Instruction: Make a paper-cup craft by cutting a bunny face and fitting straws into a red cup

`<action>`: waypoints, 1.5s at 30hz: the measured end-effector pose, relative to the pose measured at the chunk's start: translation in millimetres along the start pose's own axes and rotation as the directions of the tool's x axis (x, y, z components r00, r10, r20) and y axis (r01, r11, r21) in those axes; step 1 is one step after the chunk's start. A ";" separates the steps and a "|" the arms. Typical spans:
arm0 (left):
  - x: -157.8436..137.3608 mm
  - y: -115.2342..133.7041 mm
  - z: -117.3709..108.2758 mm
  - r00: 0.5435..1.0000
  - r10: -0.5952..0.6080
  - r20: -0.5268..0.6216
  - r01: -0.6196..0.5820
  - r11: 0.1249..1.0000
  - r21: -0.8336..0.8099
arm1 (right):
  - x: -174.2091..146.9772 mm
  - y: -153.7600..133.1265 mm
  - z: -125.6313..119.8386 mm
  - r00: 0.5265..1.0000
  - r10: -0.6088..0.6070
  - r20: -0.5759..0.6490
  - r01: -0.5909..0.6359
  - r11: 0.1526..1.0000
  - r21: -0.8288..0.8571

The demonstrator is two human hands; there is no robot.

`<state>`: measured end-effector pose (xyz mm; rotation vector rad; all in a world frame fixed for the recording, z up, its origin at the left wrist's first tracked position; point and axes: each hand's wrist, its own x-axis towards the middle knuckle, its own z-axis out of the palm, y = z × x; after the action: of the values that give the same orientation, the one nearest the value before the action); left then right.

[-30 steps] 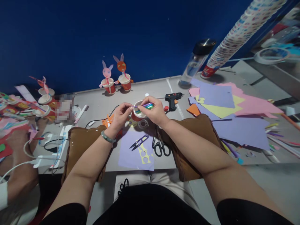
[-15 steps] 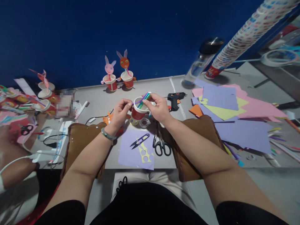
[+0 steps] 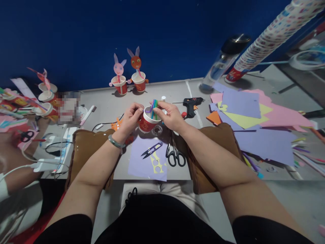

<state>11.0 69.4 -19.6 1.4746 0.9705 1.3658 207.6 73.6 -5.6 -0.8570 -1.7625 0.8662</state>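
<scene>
A red paper cup [image 3: 146, 124] with a white rim is held above the table, tilted a little. My left hand [image 3: 132, 117] is closed at its left side, thumb and fingers pinched by the rim. Several coloured drinking straws [image 3: 154, 108], purple, blue and green, stand in the cup, the purple one bent over toward the left. My right hand [image 3: 170, 117] pinches these straws near the right rim. Below lie a pair of black thread snips [image 3: 152, 150] and black-handled scissors [image 3: 177, 158]. The inside of the cup is partly hidden by the straws and fingers.
Two rabbit-headed cups [image 3: 120, 84] stand by the blue wall. A black glue gun [image 3: 191, 105] lies to the right, before a glass bottle [image 3: 214, 73] and a tall cup stack [image 3: 264, 42]. Coloured paper sheets [image 3: 264, 145] spread rightward. A power strip [image 3: 63, 149] lies near another person's arm [image 3: 19, 169].
The straws have turned more upright in the cup. My left hand has come away from the purple straw's end to the cup's side. The view has shifted slightly.
</scene>
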 end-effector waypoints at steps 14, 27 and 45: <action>-0.1 7.1 -4.3 0.964 -0.177 0.198 0.209 0.965 -0.155 | -1.2 -2.5 -0.6 0.988 -0.031 0.154 0.025 0.999 0.040; -8.8 -18.4 10.3 0.994 -0.068 0.081 0.068 0.998 0.003 | -4.1 -2.1 1.9 0.991 -0.045 0.122 0.047 0.999 -0.010; -13.5 4.2 5.7 0.939 -0.219 0.264 0.283 0.930 -0.233 | -10.6 -2.9 11.3 0.992 -0.120 0.050 0.122 0.991 -0.049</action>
<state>15.3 54.8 -19.8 1.2247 0.7606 1.0618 199.7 61.2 -11.1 -0.7599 -1.8651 0.7699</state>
